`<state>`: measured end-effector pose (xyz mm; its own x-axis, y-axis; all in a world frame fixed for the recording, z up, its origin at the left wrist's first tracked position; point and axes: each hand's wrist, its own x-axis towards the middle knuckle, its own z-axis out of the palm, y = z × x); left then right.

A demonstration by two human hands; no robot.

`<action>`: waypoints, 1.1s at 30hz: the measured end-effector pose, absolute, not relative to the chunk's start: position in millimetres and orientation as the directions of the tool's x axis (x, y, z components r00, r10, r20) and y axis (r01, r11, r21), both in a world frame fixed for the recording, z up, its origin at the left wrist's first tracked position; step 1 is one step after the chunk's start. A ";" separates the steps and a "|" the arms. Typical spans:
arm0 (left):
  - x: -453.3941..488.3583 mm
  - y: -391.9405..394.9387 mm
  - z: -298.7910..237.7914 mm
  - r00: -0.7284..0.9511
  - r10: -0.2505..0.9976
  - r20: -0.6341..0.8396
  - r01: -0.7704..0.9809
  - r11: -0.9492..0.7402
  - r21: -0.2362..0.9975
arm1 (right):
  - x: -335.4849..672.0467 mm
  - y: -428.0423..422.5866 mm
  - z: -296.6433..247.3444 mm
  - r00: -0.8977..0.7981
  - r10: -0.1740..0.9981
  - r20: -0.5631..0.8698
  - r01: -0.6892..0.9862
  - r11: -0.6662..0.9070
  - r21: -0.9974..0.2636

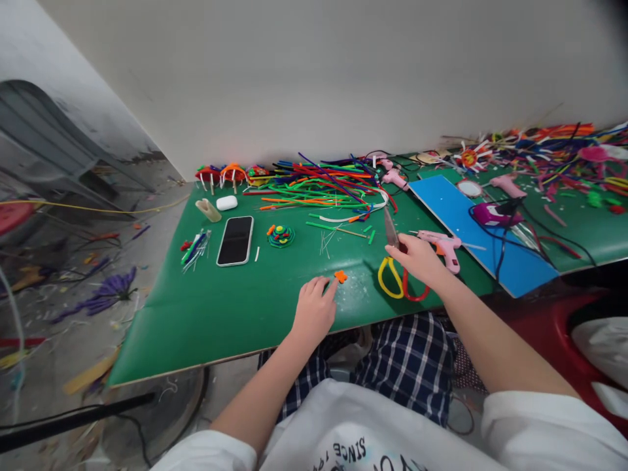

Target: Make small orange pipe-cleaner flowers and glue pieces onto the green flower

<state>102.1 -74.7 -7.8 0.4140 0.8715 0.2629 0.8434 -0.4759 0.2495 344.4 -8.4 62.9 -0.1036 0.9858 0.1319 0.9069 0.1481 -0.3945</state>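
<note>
My left hand [315, 309] rests on the green table, fingers apart and slightly bent, one fingertip at the edge of a small orange flower-shaped piece [341, 277]. Whether it presses on the piece I cannot tell. Fingers of my right hand [417, 256] are closed around the middle of a pair of scissors [391, 278], near the pivot. Its blades point away from me; the yellow and red handles lie toward me. Just right of that hand is a pink glue gun [444, 245]. A green coiled piece with coloured dots [281, 236] sits further left.
Colourful pipe cleaners [318, 183] are heaped along the wall. A phone [235, 241], a white case [226, 203] and a bundle of thin sticks [195, 252] lie at left. At right are a blue board [441, 199], a purple tool [493, 214] and cords.
</note>
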 end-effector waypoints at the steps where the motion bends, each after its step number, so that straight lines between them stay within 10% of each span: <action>1: 103.5 -77.0 -8.4 0.411 0.872 0.266 0.840 -0.475 0.261 | 339.8 -10.0 65.0 -0.108 0.973 0.204 0.889 0.187 -0.418; 9: 103.8 -84.1 -15.8 0.377 0.869 0.321 0.814 -0.476 0.333 | 306.8 -7.9 54.7 -0.151 0.945 0.291 0.935 0.232 -0.268; 18: 103.3 -84.5 -18.7 0.358 0.867 0.347 0.795 -0.478 0.374 | 254.8 -2.1 56.5 -0.194 0.880 0.434 0.827 0.385 -0.410; 33: 110.8 -80.2 -14.3 0.412 0.856 0.313 0.791 -0.506 0.343 | 231.4 3.3 47.6 -0.240 0.907 0.345 0.922 0.324 -0.213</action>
